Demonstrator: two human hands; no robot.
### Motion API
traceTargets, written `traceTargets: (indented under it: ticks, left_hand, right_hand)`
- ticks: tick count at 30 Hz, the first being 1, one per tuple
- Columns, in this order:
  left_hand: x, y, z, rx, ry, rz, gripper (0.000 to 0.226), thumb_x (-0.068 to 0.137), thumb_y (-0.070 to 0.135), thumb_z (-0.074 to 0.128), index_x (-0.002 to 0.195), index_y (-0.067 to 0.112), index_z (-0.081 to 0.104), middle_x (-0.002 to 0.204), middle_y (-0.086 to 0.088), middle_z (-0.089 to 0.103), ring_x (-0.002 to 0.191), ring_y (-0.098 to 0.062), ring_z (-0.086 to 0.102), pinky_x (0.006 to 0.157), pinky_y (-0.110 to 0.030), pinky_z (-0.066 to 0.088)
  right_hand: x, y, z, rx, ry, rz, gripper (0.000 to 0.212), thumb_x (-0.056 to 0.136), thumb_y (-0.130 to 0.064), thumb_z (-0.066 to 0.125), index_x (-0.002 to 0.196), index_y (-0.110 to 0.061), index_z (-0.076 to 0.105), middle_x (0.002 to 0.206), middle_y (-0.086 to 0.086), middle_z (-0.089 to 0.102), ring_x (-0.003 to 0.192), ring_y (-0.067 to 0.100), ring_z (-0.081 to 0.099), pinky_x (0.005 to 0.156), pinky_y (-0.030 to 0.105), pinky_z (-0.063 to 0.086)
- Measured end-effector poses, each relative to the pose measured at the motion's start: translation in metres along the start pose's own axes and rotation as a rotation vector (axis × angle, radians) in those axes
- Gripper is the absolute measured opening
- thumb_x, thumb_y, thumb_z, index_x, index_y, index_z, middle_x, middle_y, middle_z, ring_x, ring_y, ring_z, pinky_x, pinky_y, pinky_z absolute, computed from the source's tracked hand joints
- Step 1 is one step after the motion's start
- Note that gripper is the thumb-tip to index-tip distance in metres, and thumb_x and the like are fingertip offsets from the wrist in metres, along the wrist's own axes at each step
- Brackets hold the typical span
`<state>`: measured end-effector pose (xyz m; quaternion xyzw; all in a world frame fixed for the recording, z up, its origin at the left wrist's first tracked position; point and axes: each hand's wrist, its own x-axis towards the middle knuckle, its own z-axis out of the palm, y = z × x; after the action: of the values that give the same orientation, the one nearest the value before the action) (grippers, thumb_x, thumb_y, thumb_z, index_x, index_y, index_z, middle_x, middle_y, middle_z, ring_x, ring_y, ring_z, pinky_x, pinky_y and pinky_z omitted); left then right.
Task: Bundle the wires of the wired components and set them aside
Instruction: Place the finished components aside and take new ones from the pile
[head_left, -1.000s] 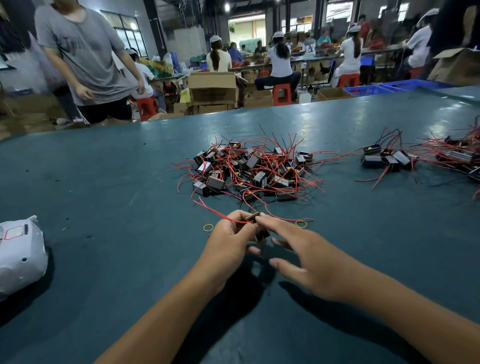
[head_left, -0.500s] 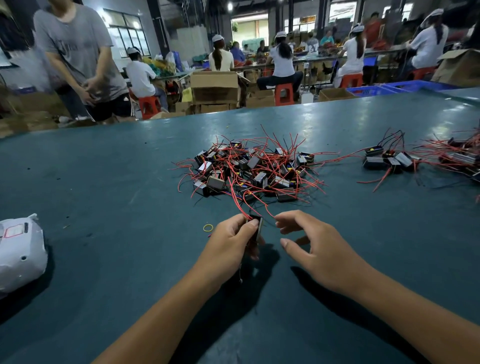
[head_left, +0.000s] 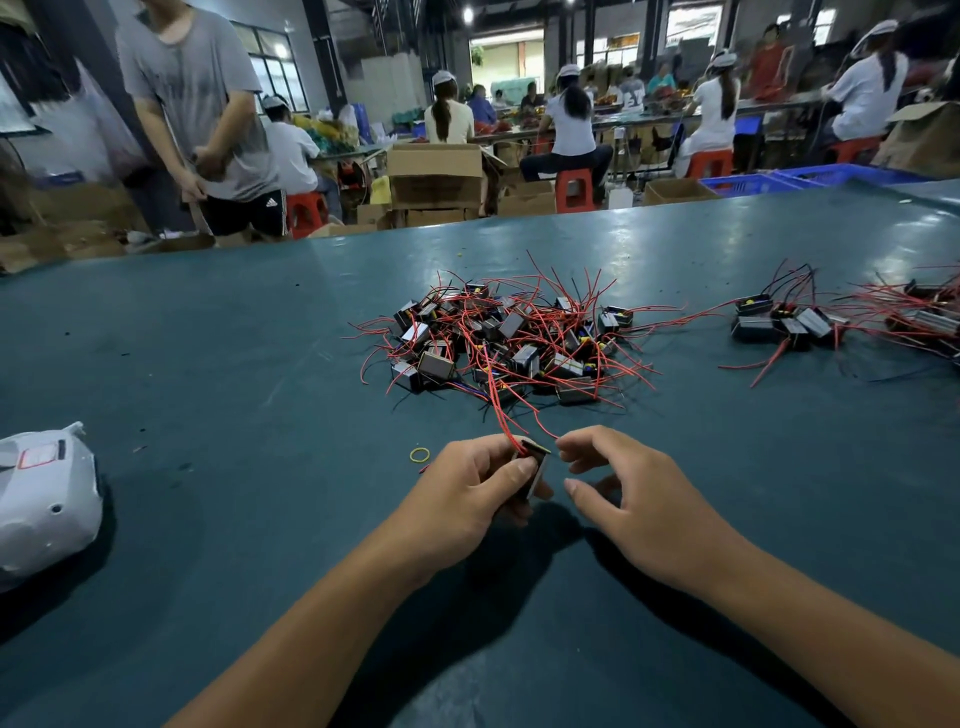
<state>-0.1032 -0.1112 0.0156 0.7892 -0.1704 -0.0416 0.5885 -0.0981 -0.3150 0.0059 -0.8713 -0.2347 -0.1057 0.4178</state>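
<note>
Factory benches are filling the top of the frame, with workers in white caps sitting on red stools (head_left: 573, 188) beside cardboard boxes (head_left: 435, 174), while a person in a grey T-shirt (head_left: 200, 98) is standing at the upper left. Your dark teal table (head_left: 218, 364) is spreading across everything below them.

Your left hand (head_left: 467, 499), just below the centre of the frame, is closing its thumb and fingers around 1 small black wired component (head_left: 536, 465), gripping it firmly and lifting it off the table. Red wires (head_left: 498, 410) are running up from that component toward the pile. Your right hand (head_left: 639, 499), just to the right of it, is staying loosely curled, its fingertips (head_left: 565, 448) pinching or touching the end of a red wire; you cannot tell which.

Above your hands, at the centre of the frame, the pile of wired components (head_left: 509, 343) is lying in a tangle of loose red wires. A smaller group of components (head_left: 779, 325) is sitting well apart at the right edge. 1 yellow rubber band (head_left: 420, 455) is lying flat on the table just left of your left hand. At the left edge, a white plastic shell (head_left: 44, 499) is resting on the table.
</note>
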Motion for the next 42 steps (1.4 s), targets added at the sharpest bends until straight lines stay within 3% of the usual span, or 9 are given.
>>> traceTargets:
  ticks: [4, 9, 15, 20, 24, 30, 34, 38, 42]
  left_hand:
    - [0.0, -0.001, -0.001, -0.023, -0.058, -0.08, 0.02, 0.105, 0.012, 0.048, 0.106, 0.004, 0.066, 0.086, -0.007, 0.069, 0.069, -0.015, 0.061, 0.069, -0.023, 0.052]
    - [0.001, -0.001, -0.007, -0.014, -0.084, -0.121, 0.021, 0.104, 0.01, 0.048, 0.101, -0.005, 0.064, 0.08, -0.004, 0.059, 0.071, -0.015, 0.057, 0.074, -0.027, 0.049]
    - [0.0, 0.002, -0.012, 0.016, -0.085, -0.149, 0.021, 0.098, 0.011, 0.056, 0.1, 0.013, 0.077, 0.075, 0.008, 0.064, 0.071, -0.006, 0.053, 0.069, -0.019, 0.043]
    - [-0.002, 0.004, -0.016, 0.365, -0.225, -0.161, 0.022, 0.088, 0.03, 0.059, 0.101, 0.029, 0.077, 0.081, 0.012, 0.064, 0.077, -0.006, 0.056, 0.076, -0.026, 0.043]
    - [-0.004, 0.006, -0.024, 0.564, -0.326, -0.13, 0.021, 0.098, 0.028, 0.059, 0.112, 0.033, 0.074, 0.088, 0.011, 0.058, 0.086, -0.006, 0.058, 0.083, -0.027, 0.045]
    - [-0.006, 0.009, -0.019, 0.431, -0.331, -0.09, 0.013, 0.097, 0.03, 0.061, 0.108, 0.031, 0.066, 0.091, -0.009, 0.067, 0.075, -0.017, 0.058, 0.073, -0.04, 0.049]
    - [-0.005, 0.005, -0.021, 0.557, -0.311, -0.052, 0.008, 0.096, 0.033, 0.063, 0.102, 0.028, 0.067, 0.092, 0.004, 0.066, 0.083, -0.014, 0.06, 0.079, -0.038, 0.051]
    - [-0.004, 0.003, -0.027, 0.632, -0.253, -0.023, 0.012, 0.097, 0.032, 0.063, 0.106, 0.03, 0.069, 0.1, 0.013, 0.063, 0.09, -0.004, 0.06, 0.085, -0.029, 0.05]
    - [-0.005, 0.01, -0.041, 0.566, -0.15, -0.065, 0.012, 0.1, 0.027, 0.058, 0.103, 0.031, 0.069, 0.089, 0.014, 0.071, 0.083, -0.005, 0.063, 0.081, -0.034, 0.052]
  right_hand:
    - [0.001, 0.0, 0.0, -0.008, -0.004, 0.0, 0.029, 0.09, -0.018, 0.066, 0.119, -0.022, 0.06, 0.108, -0.015, 0.063, 0.106, 0.003, 0.058, 0.092, 0.031, 0.05]
    - [0.001, -0.001, -0.002, -0.005, -0.003, 0.008, 0.029, 0.09, -0.017, 0.066, 0.118, -0.021, 0.06, 0.108, -0.013, 0.063, 0.105, 0.003, 0.059, 0.092, 0.031, 0.05]
    - [0.0, 0.0, -0.001, -0.008, -0.023, 0.018, 0.028, 0.091, -0.02, 0.065, 0.119, -0.022, 0.06, 0.107, -0.016, 0.062, 0.103, 0.001, 0.059, 0.092, 0.028, 0.05]
    - [0.001, 0.003, 0.0, -0.015, 0.002, 0.034, 0.024, 0.091, -0.013, 0.063, 0.114, -0.021, 0.062, 0.104, -0.013, 0.064, 0.1, -0.001, 0.059, 0.084, 0.012, 0.046]
    - [0.001, 0.006, 0.0, 0.014, 0.081, 0.112, 0.025, 0.092, -0.012, 0.06, 0.115, -0.022, 0.06, 0.095, -0.013, 0.065, 0.076, -0.008, 0.059, 0.07, 0.004, 0.04]
    - [0.002, 0.005, -0.007, -0.003, 0.123, 0.132, 0.047, 0.094, -0.012, 0.056, 0.134, -0.035, 0.051, 0.096, -0.013, 0.066, 0.064, -0.001, 0.056, 0.066, 0.01, 0.043]
    - [0.004, 0.004, -0.01, -0.064, 0.096, 0.111, 0.044, 0.094, -0.013, 0.056, 0.132, -0.034, 0.055, 0.099, -0.013, 0.066, 0.073, -0.007, 0.055, 0.072, 0.009, 0.039]
    - [0.004, 0.002, -0.009, -0.218, 0.044, 0.07, 0.025, 0.095, -0.019, 0.057, 0.117, -0.026, 0.066, 0.101, -0.01, 0.059, 0.099, 0.008, 0.053, 0.092, 0.027, 0.042]
    - [0.002, 0.0, -0.011, -0.185, 0.076, 0.063, 0.019, 0.095, -0.019, 0.057, 0.111, -0.024, 0.065, 0.079, -0.011, 0.061, 0.074, 0.005, 0.054, 0.075, 0.024, 0.044]
